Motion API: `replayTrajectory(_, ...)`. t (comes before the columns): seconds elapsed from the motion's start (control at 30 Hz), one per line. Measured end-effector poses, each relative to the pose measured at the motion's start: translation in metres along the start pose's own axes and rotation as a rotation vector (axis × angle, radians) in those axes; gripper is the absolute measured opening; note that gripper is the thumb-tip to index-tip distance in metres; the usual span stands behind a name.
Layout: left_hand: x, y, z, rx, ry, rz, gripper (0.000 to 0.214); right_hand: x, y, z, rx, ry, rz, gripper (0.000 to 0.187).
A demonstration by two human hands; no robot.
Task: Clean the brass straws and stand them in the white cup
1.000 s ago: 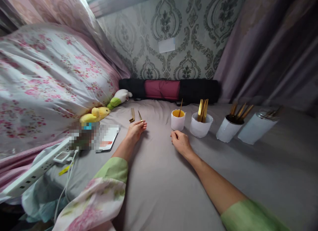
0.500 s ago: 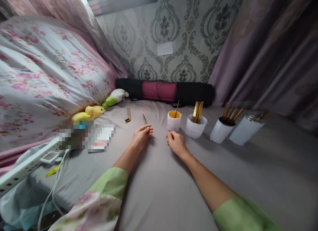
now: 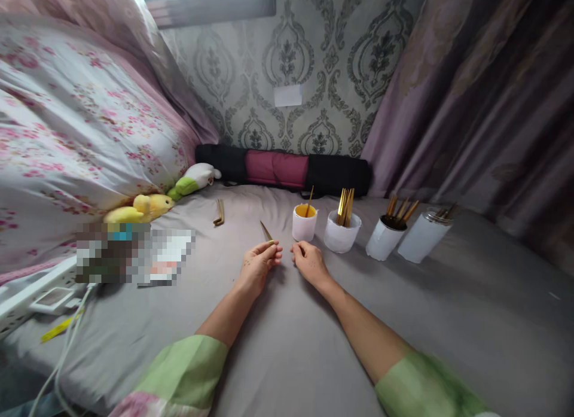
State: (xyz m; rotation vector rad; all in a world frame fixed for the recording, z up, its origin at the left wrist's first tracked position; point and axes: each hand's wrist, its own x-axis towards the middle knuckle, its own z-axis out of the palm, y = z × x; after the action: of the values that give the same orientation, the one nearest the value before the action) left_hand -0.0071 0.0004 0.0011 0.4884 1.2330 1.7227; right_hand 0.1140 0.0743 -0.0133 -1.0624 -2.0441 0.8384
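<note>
My left hand [image 3: 260, 264] is closed in a pinch on a thin, pointed gold stick [image 3: 266, 230], which slants up and away to the left. My right hand [image 3: 309, 262] is curled shut, a short gap to the right of the left one; whether its fingertips hold anything is hidden. Just beyond the right hand stands a small white cup [image 3: 304, 227] with a yellow inside and one gold stick [image 3: 310, 201] leaning in it. A wider white tub [image 3: 342, 239] beside it holds several upright gold sticks [image 3: 345, 207]. Some bent gold pieces [image 3: 219, 213] lie on the grey sheet [image 3: 269, 357].
Two taller white containers [image 3: 384, 242] [image 3: 421, 240] with brown and gold sticks lean at the right. A black and maroon roll [image 3: 278, 168] lies along the wall. Plush toys [image 3: 155, 206], a blurred-out packet [image 3: 165, 255] and a power strip [image 3: 36, 288] with white cables are at the left.
My two hands have come closer together. The gold stick has moved with my left hand and tilts slightly more to the left. The view has shifted a little to the right.
</note>
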Motion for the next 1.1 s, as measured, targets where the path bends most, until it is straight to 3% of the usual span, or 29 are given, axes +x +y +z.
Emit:
replayTrajectory(0.47,-0.012,0.001,-0.002,0.315,-0.02,0.266,0.022,0.0,-0.002,0.0,0.083,-0.061,-0.004,0.032)
replayTrajectory(0.63,-0.013,-0.002,-0.005,0.48,0.001,0.38,0.02,0.0,-0.001,0.002,0.114,-0.049,-0.016,0.035)
replayTrajectory(0.87,-0.015,-0.008,-0.009,0.786,-0.061,0.669,0.023,-0.002,-0.003,0.002,0.172,0.005,-0.062,0.036)
replayTrajectory(1.1,-0.017,-0.005,-0.01,0.958,-0.087,0.804,0.024,-0.004,-0.01,0.002,0.25,0.051,-0.105,0.034)
